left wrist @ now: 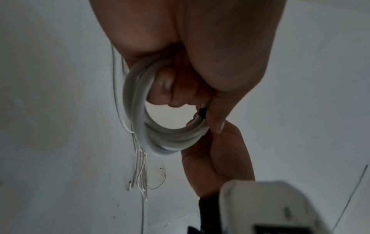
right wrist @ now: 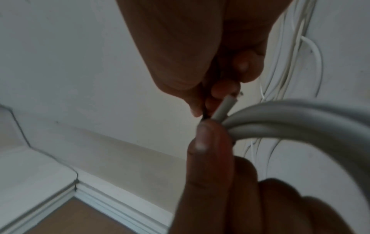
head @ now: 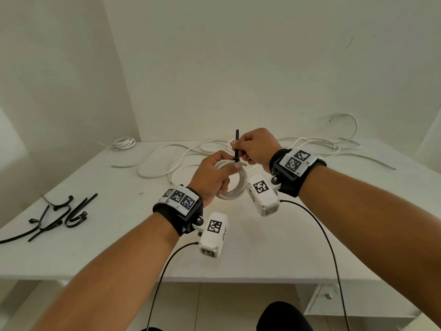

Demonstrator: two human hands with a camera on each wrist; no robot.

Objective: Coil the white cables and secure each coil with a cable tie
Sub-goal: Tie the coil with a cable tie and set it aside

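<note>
The white table runs wall to wall in front of the person, both forearms stretched out over it. Loose white cables sprawl across its far half, from the middle out to the right end, some loops rising against the wall. At the far left corner sits a small finished coil, lying flat. On the near left part of the tabletop is a scatter of spare black ties, well apart from the hands.

Above the middle of the table, the left hand has its fingers curled through the coil of white cable, gripping the bundle with the thumb pressed on top; the ring hangs below the hand, clear of the table. The right hand is just beside it, nearly touching, fingers closed in a pinch on a black cable tie that stands upright from the top of the coil. A short cut cable end pokes out beside the tie.
</note>
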